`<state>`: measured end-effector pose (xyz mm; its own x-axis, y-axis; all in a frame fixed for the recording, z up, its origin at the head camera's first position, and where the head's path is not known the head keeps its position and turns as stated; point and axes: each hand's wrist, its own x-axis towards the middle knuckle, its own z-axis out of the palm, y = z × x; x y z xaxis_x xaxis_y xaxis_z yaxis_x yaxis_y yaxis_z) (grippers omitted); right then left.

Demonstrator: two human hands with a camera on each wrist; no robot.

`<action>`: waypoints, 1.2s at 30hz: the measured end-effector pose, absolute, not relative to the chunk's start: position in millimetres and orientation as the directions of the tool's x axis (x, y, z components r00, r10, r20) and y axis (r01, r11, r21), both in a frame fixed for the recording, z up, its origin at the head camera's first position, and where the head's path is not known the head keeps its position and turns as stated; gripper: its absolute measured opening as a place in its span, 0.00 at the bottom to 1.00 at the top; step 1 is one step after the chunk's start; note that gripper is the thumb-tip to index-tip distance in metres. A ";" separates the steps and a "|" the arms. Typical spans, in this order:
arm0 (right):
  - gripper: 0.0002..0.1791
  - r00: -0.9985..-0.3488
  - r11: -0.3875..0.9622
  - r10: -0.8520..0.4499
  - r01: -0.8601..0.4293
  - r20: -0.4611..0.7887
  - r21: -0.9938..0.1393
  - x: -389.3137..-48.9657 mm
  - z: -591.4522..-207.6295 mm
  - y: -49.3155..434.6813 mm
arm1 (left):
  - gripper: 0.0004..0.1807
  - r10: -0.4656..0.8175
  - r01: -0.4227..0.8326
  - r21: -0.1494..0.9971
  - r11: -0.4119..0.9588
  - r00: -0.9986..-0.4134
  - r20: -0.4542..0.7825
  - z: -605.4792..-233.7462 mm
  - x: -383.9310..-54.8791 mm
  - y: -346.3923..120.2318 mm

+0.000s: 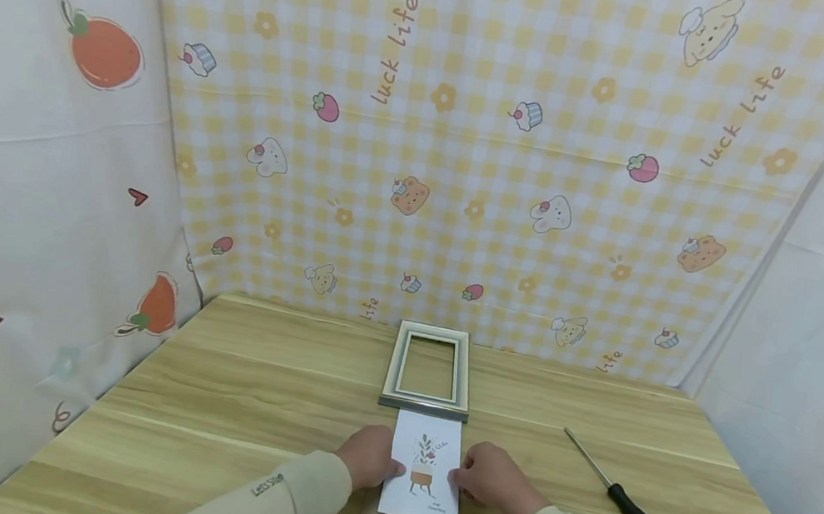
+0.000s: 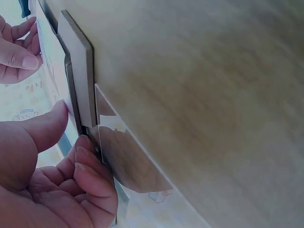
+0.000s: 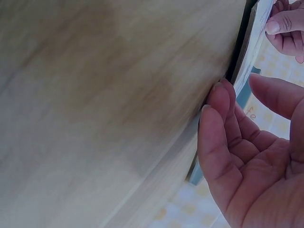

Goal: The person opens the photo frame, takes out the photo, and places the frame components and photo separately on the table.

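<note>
A white picture card (image 1: 421,492) printed with a potted plant lies between the two hands, just in front of the picture frame (image 1: 391,372). My left hand (image 1: 370,456) pinches its left edge, thumb on the printed face and fingers at the underside. On the opposite edge my right hand (image 1: 498,477) grips the card, its thumb over the border and fingers curled at the side. The left wrist view shows a flat brown support leg (image 2: 78,66) beneath the card. A clear glossy sheet edge (image 2: 142,153) reflects the left fingers.
A screwdriver (image 1: 632,510) with a black and yellow handle lies on the wooden table (image 1: 256,375) at the right. The frame, with its open centre, stands near the back edge. Patterned cloth (image 1: 467,162) hangs behind and at both sides.
</note>
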<state>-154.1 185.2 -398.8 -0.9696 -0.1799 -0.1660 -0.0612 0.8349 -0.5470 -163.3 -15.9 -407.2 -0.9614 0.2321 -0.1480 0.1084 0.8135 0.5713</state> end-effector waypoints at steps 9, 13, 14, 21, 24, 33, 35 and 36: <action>0.13 -0.966 0.835 -0.188 -0.063 -0.176 -0.547 -155.5 -401.3 185.3 | 0.12 0.233 0.111 0.576 0.810 -0.962 -0.142 -407.3 -162.4 -14.4; 0.13 -0.970 0.841 -0.171 -0.053 -0.172 -0.538 -156.0 -400.8 184.2 | 0.12 0.224 0.102 0.579 0.809 -0.964 -0.142 -407.4 -163.1 -13.5; 0.13 -0.971 0.844 -0.168 -0.053 -0.170 -0.533 -155.9 -400.3 184.0 | 0.12 0.221 0.099 0.584 0.806 -0.965 -0.141 -407.0 -162.8 -13.3; 0.12 -0.979 0.861 -0.139 -0.044 -0.151 -0.507 -156.8 -398.1 183.6 | 0.10 0.211 0.057 0.616 0.786 -0.961 -0.180 -399.9 -158.6 -12.0; 0.12 -0.978 0.852 -0.141 -0.041 -0.153 -0.522 -158.2 -399.0 184.9 | 0.10 0.220 0.065 0.611 0.789 -0.958 -0.182 -399.6 -159.4 -11.5; 0.13 -0.973 0.808 -0.130 0.008 -0.191 -0.589 -155.6 -397.7 184.9 | 0.11 0.222 0.068 0.593 0.802 -0.956 -0.191 -402.3 -159.4 -11.2; 0.13 -0.972 0.797 -0.124 0.024 -0.202 -0.604 -155.2 -397.0 185.7 | 0.12 0.220 0.062 0.594 0.802 -0.955 -0.198 -402.3 -160.1 -10.8; 0.13 -0.971 0.792 -0.122 0.031 -0.208 -0.610 -155.2 -396.9 186.2 | 0.13 0.219 0.058 0.597 0.800 -0.955 -0.201 -402.5 -160.2 -10.7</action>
